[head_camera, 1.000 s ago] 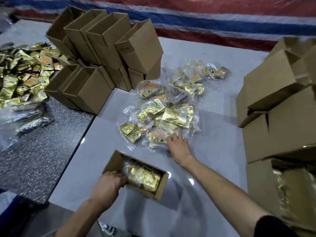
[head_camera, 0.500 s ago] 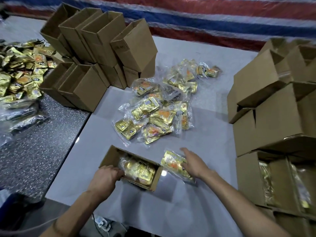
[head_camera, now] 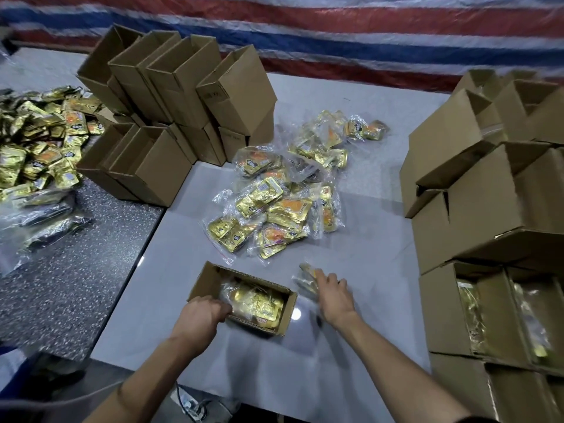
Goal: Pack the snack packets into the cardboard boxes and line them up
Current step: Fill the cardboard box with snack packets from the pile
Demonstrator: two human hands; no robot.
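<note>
Snack packets in gold foil lie inside an open cardboard box on the pale table, where the left hand curls its fingers over the box's near-left rim. Just beside the box's right end, the right hand covers a bagged packet, too blurred to tell whether its fingers pinch it. Beyond lies a loose pile of bagged packets, with open boxes stacked at left, filled boxes at right and striped sheeting behind.
</note>
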